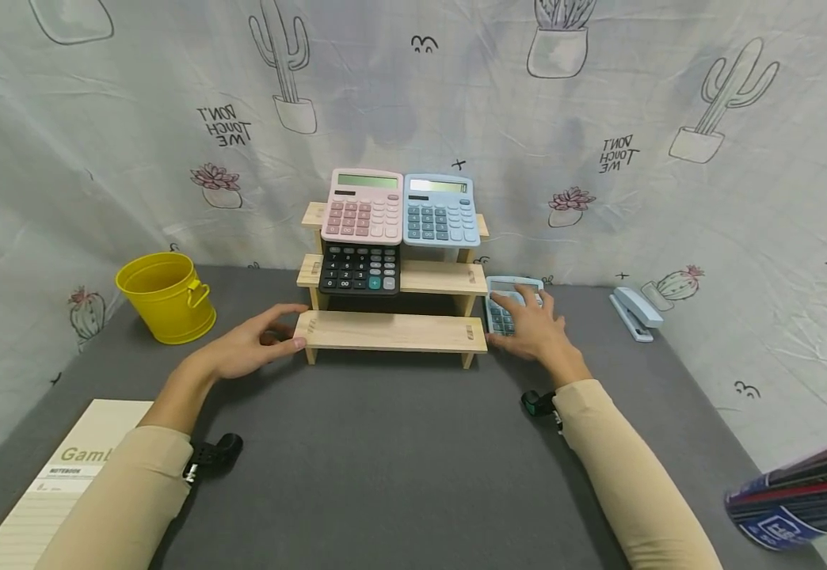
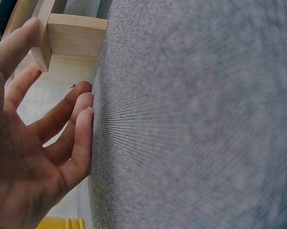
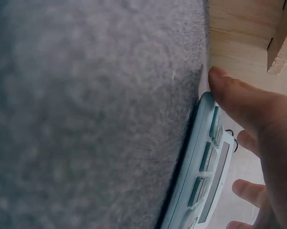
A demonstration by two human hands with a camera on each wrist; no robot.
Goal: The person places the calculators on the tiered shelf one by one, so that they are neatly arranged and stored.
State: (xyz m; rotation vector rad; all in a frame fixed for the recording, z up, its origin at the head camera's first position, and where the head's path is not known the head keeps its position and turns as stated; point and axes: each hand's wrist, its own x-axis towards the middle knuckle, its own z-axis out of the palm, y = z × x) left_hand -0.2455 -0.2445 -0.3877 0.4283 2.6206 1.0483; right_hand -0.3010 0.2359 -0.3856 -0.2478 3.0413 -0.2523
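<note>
A three-tier wooden stand (image 1: 392, 331) has a pink calculator (image 1: 362, 207) and a blue calculator (image 1: 440, 210) leaning on its top tier, and a black calculator (image 1: 360, 270) on the middle tier. My left hand (image 1: 253, 346) holds the left end of the bottom shelf between thumb and index finger; its other fingers curl down near the tabletop in the left wrist view. Another light-blue calculator (image 1: 501, 318) lies on the table right of the stand. Over it spreads my right hand (image 1: 533, 326), thumb (image 3: 234, 93) at its near corner and fingers apart, partly hiding its keys.
A yellow bucket (image 1: 164, 298) stands left of the stand. On the right are a light-blue stapler (image 1: 634, 313) and a tub of pencils (image 1: 798, 495). A notebook (image 1: 64, 475) lies under the left forearm. A patterned cloth (image 1: 413, 103) hangs behind the grey tabletop (image 1: 385, 451).
</note>
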